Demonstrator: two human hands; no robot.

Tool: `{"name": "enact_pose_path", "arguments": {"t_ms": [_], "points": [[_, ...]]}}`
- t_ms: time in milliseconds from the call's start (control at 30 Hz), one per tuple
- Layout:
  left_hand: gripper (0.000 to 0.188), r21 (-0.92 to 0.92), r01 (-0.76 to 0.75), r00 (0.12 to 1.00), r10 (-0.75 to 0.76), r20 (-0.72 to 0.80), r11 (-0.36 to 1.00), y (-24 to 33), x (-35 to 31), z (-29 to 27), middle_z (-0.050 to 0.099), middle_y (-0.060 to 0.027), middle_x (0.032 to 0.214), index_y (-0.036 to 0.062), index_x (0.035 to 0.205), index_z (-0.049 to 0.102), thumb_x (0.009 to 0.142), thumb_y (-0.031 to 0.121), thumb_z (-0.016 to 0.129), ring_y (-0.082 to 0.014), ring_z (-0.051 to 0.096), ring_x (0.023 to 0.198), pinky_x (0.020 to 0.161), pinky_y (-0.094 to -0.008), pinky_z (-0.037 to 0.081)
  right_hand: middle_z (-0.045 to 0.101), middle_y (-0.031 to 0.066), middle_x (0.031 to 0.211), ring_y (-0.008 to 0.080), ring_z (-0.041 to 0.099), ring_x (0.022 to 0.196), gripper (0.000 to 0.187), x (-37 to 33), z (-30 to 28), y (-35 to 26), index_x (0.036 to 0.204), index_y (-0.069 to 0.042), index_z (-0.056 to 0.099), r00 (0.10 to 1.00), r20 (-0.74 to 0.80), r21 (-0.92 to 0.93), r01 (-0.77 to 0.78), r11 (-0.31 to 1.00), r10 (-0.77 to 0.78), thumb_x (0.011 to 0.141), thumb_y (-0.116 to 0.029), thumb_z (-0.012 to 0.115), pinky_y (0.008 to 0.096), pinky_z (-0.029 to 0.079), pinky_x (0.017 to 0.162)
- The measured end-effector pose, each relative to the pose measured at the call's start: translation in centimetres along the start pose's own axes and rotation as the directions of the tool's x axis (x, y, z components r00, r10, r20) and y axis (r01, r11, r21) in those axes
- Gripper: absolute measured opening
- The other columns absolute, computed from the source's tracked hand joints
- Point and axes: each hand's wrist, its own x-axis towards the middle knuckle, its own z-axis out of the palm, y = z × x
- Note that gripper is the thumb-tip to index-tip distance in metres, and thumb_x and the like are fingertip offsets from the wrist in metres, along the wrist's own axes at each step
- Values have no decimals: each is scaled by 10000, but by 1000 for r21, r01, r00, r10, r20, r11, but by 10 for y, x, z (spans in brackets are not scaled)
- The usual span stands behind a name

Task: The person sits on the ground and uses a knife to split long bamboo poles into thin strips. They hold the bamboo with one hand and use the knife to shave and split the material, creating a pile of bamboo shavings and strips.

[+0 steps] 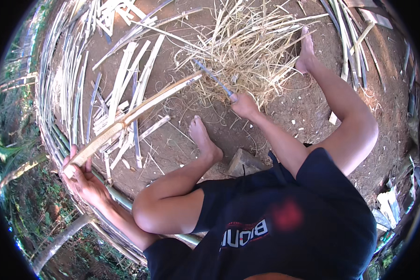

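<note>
My left hand [86,179] is closed around the near end of a split bamboo strip [140,109], which slants up and away to the right. A darker node shows partway along the strip. In my right hand [245,106] is a knife [214,78] with a long narrow blade, gripped by its handle. The blade points up and left, and its outer part lies by the far end of the strip; whether they touch I cannot tell. Under and beyond the blade spreads a heap of thin bamboo shavings [252,46].
Cut bamboo slats [126,79] lie in loose piles at left, with longer strips [65,70] along the left edge. More strips [352,46] lie at far right. A block [245,162] sits between my bare feet. Bamboo poles [63,135] border the greenery on the left.
</note>
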Motion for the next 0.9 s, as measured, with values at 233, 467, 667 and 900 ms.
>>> {"name": "enact_pose_path", "arguments": {"t_ms": [233, 467, 667, 900], "points": [[298, -169, 11, 993, 9, 114, 986, -3, -2, -3, 472, -334, 1302, -30, 1232, 441, 984, 129, 482, -422, 540, 1168, 961, -440, 526, 646, 178, 750, 309, 637, 699, 161, -31, -20, -57, 935, -38, 592, 992, 130, 180, -16, 983, -7, 854, -170, 549, 432, 515, 686], [314, -163, -2, 994, 19, 104, 987, -5, -6, -5, 522, -326, 1240, -46, 1217, 450, 964, 125, 523, -433, 554, 1142, 928, -432, 550, 664, 198, 792, 361, 666, 767, 208, -60, 17, -64, 971, -64, 640, 916, -60, 97, 400, 911, -396, 775, -118, 595, 447, 535, 735], [309, -121, -27, 992, 42, 117, 992, 8, -4, 11, 534, -325, 1223, -39, 1205, 458, 970, 152, 523, -403, 585, 1112, 893, -399, 568, 684, 189, 851, 316, 677, 828, 219, 24, 8, 33, 994, -79, 653, 981, 78, 102, -183, 978, 176, 810, -172, 576, 431, 523, 752], [311, -17, -54, 998, 55, 32, 998, 10, 9, 24, 540, -320, 1214, -44, 1230, 432, 982, 136, 487, -368, 619, 1064, 825, -372, 604, 652, 219, 754, 341, 665, 733, 226, 3, 30, 38, 942, -7, 634, 994, -40, 122, -99, 988, 104, 849, -189, 536, 453, 523, 700]]}}
